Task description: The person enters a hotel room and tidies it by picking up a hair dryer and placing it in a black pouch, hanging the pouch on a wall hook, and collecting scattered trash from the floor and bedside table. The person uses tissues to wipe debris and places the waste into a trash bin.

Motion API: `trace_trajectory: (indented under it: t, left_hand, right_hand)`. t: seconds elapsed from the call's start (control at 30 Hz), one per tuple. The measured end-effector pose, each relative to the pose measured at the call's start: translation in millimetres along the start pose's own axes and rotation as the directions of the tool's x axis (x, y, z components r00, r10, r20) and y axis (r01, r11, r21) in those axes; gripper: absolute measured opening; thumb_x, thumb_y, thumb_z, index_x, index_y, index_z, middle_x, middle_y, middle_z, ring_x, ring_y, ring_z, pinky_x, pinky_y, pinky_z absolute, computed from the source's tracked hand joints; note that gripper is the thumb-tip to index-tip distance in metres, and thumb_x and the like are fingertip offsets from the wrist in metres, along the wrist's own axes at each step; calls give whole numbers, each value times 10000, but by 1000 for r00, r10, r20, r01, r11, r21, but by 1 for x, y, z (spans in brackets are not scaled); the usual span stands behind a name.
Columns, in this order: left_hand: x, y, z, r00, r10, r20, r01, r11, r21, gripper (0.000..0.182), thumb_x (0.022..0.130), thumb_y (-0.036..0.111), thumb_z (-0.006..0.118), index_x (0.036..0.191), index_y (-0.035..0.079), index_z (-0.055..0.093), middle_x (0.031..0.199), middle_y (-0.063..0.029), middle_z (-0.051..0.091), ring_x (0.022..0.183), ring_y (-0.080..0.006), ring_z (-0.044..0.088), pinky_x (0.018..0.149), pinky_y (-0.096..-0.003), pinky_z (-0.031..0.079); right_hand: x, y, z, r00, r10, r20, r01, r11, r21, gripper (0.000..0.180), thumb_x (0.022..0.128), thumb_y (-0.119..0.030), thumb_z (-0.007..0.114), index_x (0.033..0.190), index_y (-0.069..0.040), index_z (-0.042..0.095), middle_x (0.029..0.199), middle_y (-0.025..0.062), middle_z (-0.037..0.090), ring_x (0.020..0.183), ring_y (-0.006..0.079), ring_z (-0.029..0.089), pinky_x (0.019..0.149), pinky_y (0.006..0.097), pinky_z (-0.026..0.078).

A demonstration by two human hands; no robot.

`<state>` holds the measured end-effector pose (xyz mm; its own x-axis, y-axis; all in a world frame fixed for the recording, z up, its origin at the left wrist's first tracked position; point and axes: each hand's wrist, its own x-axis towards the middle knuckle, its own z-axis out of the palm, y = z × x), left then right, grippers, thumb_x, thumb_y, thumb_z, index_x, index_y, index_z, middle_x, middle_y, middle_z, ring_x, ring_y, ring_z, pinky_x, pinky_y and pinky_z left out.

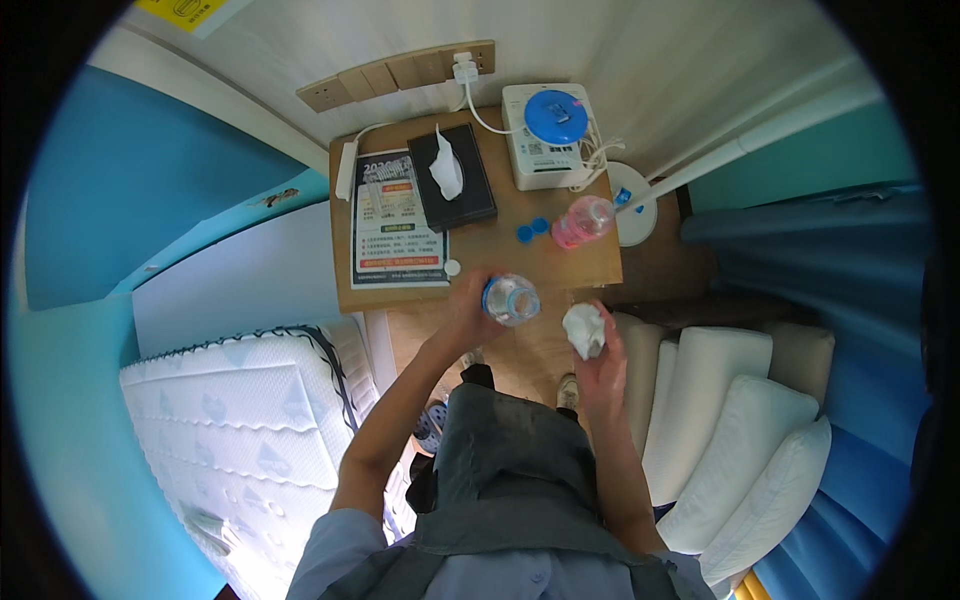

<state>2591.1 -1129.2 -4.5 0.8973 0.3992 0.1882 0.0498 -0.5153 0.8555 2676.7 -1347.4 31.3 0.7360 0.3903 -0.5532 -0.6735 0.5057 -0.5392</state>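
Observation:
My left hand (472, 309) grips a clear plastic bottle (517, 301) with a blue label, just in front of the table's edge. Its mouth is uncapped and faces up toward me. In my right hand (604, 371) is a crumpled white tissue (583, 330), held apart from the bottle. On the wooden table (510, 266) stands a second bottle (583, 221), pink in colour. Beside it lie two blue bottle caps (532, 229). A black tissue box (454, 180) has a tissue (447, 169) sticking out of its top.
Behind the bottles sits a white device (536, 172) with a blue disc (556, 118) on top. A printed notice (397, 247) lies at the table's left. A bare mattress (240, 420) is on my left, several pillows (712, 412) on my right. A white pole (742, 146) slants past the table.

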Motion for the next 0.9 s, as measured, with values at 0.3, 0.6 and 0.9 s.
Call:
trace_trajectory:
  t: [0.3,0.6,0.9]
  left_hand:
    - [-106,125,95,867,-363,342,408,910,-68,645,608,259,748,1152,26,492,934,-233,640,893,-410,628,765,-450,494]
    - [-195,171,162,685,-546,483,672,729,-128,627,664,256,741,1197,24,506,936,-118,649,845,-225,626,795,-365,488]
    - [-221,178,171,221,-685,694,961,273,-37,564,696,311,750,1150,36,563,964,-89,653,885,-206,626,796,-327,499]
  right_hand:
    - [-20,-50,-63,893,9,450,72,984,-162,186,980,-226,516,914,-55,484,1035,151,624,985,279,609,880,429,487]
    - [-51,-71,-154,729,157,666,388,707,-591,206,942,-195,574,852,-18,630,848,45,644,770,114,586,731,278,461]
    - [-66,-32,-204,861,335,383,-50,805,-591,270,940,-199,548,789,12,624,775,46,629,741,117,585,701,284,479]
